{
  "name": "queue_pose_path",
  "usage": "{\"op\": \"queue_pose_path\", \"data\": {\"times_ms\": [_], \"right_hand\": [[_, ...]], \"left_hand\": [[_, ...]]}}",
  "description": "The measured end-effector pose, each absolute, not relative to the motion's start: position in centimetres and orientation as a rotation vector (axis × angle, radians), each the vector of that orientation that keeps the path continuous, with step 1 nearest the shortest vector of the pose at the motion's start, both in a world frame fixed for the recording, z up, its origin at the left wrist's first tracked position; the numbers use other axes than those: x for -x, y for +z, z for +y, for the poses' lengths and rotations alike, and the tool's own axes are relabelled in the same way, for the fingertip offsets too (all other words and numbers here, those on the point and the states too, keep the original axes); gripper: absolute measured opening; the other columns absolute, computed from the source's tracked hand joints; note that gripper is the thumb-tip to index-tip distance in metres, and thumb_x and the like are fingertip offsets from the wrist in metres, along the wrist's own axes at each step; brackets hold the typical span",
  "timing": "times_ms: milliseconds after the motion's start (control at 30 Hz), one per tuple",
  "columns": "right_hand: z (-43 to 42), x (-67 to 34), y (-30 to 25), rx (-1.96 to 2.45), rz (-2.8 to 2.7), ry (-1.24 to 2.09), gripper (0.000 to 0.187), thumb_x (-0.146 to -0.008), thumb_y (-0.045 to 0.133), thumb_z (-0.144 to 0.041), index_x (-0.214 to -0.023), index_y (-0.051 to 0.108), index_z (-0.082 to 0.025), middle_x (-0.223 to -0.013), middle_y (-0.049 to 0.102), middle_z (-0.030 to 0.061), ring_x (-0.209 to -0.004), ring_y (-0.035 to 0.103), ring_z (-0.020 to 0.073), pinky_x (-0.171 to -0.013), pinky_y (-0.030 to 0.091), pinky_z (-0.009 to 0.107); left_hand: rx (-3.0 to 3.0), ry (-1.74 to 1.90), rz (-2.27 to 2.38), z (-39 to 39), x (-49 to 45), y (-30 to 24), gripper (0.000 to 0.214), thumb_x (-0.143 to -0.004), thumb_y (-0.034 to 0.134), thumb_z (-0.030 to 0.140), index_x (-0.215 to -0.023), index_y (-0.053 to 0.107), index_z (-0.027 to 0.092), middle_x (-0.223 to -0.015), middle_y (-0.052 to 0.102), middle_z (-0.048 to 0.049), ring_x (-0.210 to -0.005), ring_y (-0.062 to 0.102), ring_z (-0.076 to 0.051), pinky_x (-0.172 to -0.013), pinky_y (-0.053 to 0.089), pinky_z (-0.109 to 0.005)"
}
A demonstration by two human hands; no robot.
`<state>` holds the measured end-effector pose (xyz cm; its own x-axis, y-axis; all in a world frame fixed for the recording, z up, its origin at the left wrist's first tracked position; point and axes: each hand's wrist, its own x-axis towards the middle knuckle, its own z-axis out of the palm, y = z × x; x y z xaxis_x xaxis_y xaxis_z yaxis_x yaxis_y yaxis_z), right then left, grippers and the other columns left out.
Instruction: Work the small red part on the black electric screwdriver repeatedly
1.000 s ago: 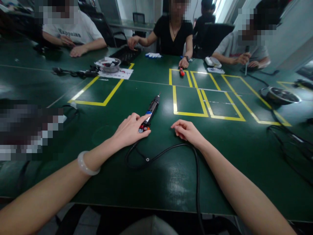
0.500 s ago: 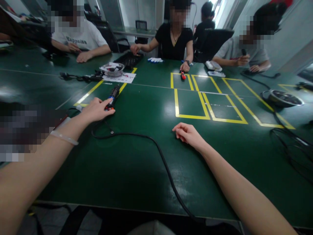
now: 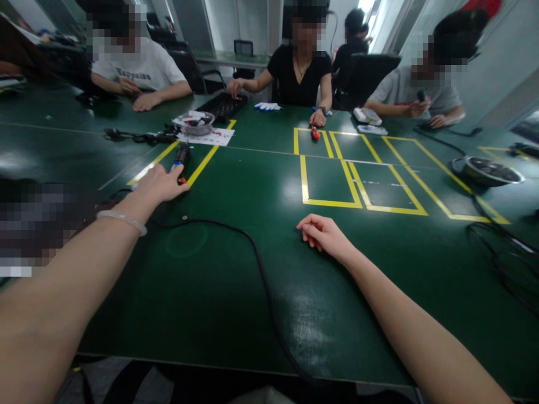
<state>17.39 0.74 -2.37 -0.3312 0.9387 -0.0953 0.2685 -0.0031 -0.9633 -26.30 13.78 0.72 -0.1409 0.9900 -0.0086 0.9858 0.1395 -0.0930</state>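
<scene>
My left hand (image 3: 162,185) is closed around a black corded hand tool (image 3: 182,154) with a blue band and an orange part near my fingers. The tool lies low at the table, between two yellow tape strips, its black end pointing away from me. My palm and fingers cover much of its body. From under my left hand a black cable (image 3: 256,258) runs across the table to the near edge. My right hand (image 3: 324,231) rests on the green table (image 3: 236,303), its fingers loosely curled with nothing in them.
Beyond the tool, a clear bowl (image 3: 197,122) holds small items on a printed sheet (image 3: 219,136). Yellow tape frames (image 3: 332,203) mark the right side. A co-worker's hand (image 3: 318,116) touches a small red item (image 3: 315,133). A round metal object (image 3: 488,169) and cables lie far right.
My left hand has moved left and slightly away from me, bringing the tool between the yellow strips. The cable has shifted left along with it. My right hand has barely moved.
</scene>
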Motion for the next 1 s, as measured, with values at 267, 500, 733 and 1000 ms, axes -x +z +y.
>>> {"op": "queue_pose_path", "data": {"times_ms": [267, 500, 733, 1000], "right_hand": [[0.9, -17.3, -2.6, 1.259, -1.641, 1.368, 0.021, -0.086, 0.053, -0.033, -0.094, 0.061, -0.015, -0.067, 0.057, -0.0014, -0.047, 0.049, 0.0074, -0.034, 0.033, 0.017], [0.8, -17.0, -2.2, 1.269, -1.637, 1.272, 0.022, -0.088, 0.053, -0.035, -0.092, 0.062, -0.016, -0.064, 0.055, -0.0020, -0.046, 0.045, 0.0084, -0.039, 0.031, 0.021], [-0.8, -15.6, -1.3, 1.181, -1.846, 0.964, 0.016, -0.089, 0.055, -0.030, -0.091, 0.063, -0.017, -0.074, 0.060, 0.0007, -0.064, 0.052, 0.0119, -0.061, 0.041, 0.025], [-1.0, -14.7, -2.2, 1.147, -1.856, 1.104, 0.020, -0.085, 0.063, -0.034, -0.095, 0.058, -0.017, -0.078, 0.060, -0.0005, -0.066, 0.053, 0.0114, -0.061, 0.042, 0.024]], "left_hand": [[2.052, 0.059, -2.327, 10.6, 23.0, 1.2, 0.068, -0.098, 0.013, 0.060, -0.152, 0.035, 0.025, -0.119, 0.045, -0.0133, -0.098, 0.046, -0.026, -0.085, 0.039, -0.044], [2.170, 0.068, -2.153, 5.7, 16.4, 0.9, 0.064, -0.097, 0.015, 0.054, -0.151, 0.039, 0.028, -0.108, 0.051, -0.0182, -0.092, 0.058, -0.033, -0.073, 0.046, -0.042], [2.373, 0.052, -1.812, 0.4, 7.8, 1.0, 0.058, -0.098, 0.025, 0.051, -0.146, 0.046, 0.027, -0.103, 0.052, -0.0154, -0.090, 0.058, -0.030, -0.070, 0.046, -0.037], [2.482, 0.050, -1.634, -1.9, 2.2, 1.0, 0.051, -0.096, 0.039, 0.048, -0.141, 0.049, 0.025, -0.101, 0.053, -0.0134, -0.091, 0.057, -0.029, -0.072, 0.044, -0.035]]}}
